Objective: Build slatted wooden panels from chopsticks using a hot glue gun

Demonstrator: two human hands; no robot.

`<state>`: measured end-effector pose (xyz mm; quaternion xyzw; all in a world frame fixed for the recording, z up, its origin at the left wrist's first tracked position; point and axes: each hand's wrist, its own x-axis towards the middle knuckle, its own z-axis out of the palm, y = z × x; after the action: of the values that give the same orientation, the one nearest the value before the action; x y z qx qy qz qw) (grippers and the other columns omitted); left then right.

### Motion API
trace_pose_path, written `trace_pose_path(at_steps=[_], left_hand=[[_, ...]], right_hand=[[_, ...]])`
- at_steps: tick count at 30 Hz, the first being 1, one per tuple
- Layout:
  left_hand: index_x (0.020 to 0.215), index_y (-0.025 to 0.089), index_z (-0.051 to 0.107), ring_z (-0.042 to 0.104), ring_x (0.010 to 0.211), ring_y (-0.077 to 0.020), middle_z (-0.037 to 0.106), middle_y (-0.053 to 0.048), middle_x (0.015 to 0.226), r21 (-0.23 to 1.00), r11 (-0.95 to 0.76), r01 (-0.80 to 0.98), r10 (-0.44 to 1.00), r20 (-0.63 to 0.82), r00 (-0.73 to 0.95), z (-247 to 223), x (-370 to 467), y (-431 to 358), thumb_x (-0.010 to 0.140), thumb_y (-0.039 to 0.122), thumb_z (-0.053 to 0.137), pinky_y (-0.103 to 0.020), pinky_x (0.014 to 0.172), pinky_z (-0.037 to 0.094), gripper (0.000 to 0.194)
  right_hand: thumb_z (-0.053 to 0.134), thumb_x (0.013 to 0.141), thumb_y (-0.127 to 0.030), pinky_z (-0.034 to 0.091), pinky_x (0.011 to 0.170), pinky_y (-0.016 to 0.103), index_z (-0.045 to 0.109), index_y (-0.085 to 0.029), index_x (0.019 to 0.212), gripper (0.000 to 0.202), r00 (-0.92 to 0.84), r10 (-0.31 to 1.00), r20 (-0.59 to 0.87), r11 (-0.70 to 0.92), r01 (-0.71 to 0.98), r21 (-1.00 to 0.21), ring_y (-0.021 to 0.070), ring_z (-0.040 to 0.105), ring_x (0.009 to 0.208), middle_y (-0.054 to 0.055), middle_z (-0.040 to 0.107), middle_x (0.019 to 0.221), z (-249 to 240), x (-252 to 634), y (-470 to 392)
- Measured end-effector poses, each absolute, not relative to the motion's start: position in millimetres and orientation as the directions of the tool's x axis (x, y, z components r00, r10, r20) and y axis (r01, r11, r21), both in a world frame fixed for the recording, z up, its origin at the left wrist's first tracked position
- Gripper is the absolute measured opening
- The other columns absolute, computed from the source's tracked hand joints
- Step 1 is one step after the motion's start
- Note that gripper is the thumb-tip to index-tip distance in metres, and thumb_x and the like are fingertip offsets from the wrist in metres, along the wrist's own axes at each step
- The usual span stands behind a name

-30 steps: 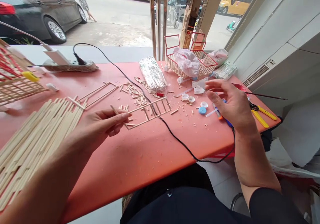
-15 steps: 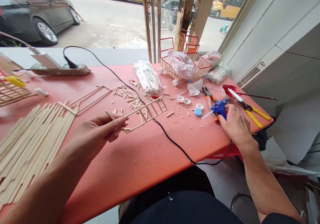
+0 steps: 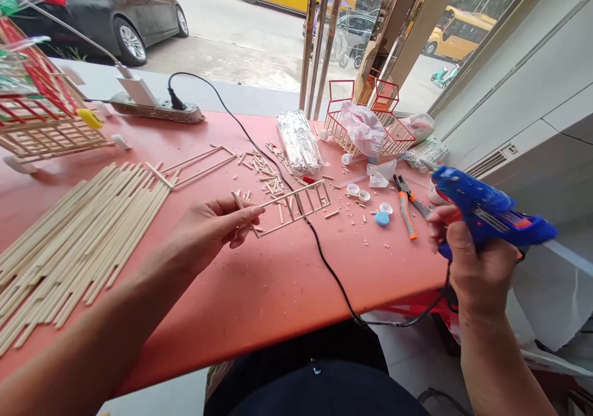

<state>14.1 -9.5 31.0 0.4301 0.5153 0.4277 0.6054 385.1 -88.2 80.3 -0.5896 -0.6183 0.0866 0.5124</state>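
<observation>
Between thumb and fingers, my left hand [image 3: 231,221] pinches one end of a small ladder-like frame of wooden sticks [image 3: 291,211], held over the table. My right hand [image 3: 482,261] grips a blue hot glue gun [image 3: 486,209] in the air beyond the table's right end, its nozzle pointing up and left. A black cord [image 3: 319,249] crosses the table and hangs past the front edge. Left of my left hand lie a bundle of long wooden sticks [image 3: 92,230] and a rectangular stick frame [image 3: 199,165]. Several short cut pieces [image 3: 264,175] are scattered beyond the held frame.
At the back stand a red-edged stick cart [image 3: 393,133] with a plastic bag and a wrapped pack of sticks [image 3: 299,141]. Orange-handled pliers [image 3: 406,209] and a blue bottle cap [image 3: 382,219] lie at the right. A power strip [image 3: 157,109] and another stick model [image 3: 50,135] are at left.
My right hand has lifted the glue gun off the table, turning its nozzle upward. My left hand still holds the ladder-like frame, and the view has shifted left.
</observation>
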Motion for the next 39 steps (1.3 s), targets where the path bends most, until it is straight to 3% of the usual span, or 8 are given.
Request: trace_pose_path(at_steps=[2,4,8,19,39], left_hand=[[0.069,0.014,0.075,0.043,0.047,-0.0061,0.062,-0.002,0.063,0.962,0.263,-0.075,0.962,-0.256,0.100,29.5,14.2,-8.8,0.071,0.041,0.093,-0.024,0.046,0.029,0.032],[0.068,0.014,0.075,0.043,0.046,-0.0063,0.061,-0.001,0.062,0.961,0.266,-0.075,0.962,-0.260,0.086,30.3,14.9,-8.8,0.069,0.042,0.094,-0.024,0.045,0.028,0.034],[0.067,0.014,0.073,0.043,0.044,-0.0065,0.060,0.000,0.058,0.958,0.276,-0.077,0.961,-0.273,0.051,36.3,16.7,-8.9,0.064,0.040,0.094,-0.023,0.044,0.028,0.034],[0.068,0.013,0.074,0.045,0.044,-0.0066,0.057,0.001,0.056,0.956,0.294,-0.017,0.956,-0.294,0.017,35.7,15.9,-8.8,0.067,0.038,0.091,-0.021,0.040,0.028,0.030],[0.077,0.016,0.077,0.048,0.049,-0.0060,0.059,0.002,0.060,0.958,0.284,0.049,0.955,-0.287,0.070,28.2,7.9,-11.2,0.081,0.040,0.087,-0.020,0.044,0.031,0.026]], right_hand=[[0.067,0.099,-0.060,0.047,0.049,0.031,0.075,-0.022,0.100,0.039,0.066,0.923,0.378,0.317,0.423,-0.849,0.0165,0.058,0.056,0.006,0.072,0.079,84.7,361.6,-67.9],[0.068,0.096,-0.066,0.042,0.046,0.029,0.075,-0.019,0.096,0.047,-0.089,0.960,0.266,0.281,0.319,-0.905,0.0151,0.056,0.055,0.006,0.069,0.075,81.5,341.2,-46.0],[0.059,0.097,-0.076,0.040,0.050,0.028,0.072,-0.017,0.089,0.061,-0.240,0.957,0.161,0.234,0.316,-0.919,0.0138,0.055,0.057,0.004,0.065,0.070,65.6,316.2,-21.2],[0.056,0.096,-0.079,0.040,0.051,0.028,0.068,-0.018,0.080,0.064,-0.203,0.970,0.131,0.214,0.470,-0.856,0.0127,0.051,0.057,0.005,0.064,0.072,38.5,312.9,-26.9],[0.056,0.093,-0.083,0.038,0.050,0.029,0.058,-0.022,0.072,0.065,-0.173,0.979,0.109,0.184,0.513,-0.839,0.0155,0.052,0.059,0.003,0.055,0.063,41.0,309.7,-26.8]])
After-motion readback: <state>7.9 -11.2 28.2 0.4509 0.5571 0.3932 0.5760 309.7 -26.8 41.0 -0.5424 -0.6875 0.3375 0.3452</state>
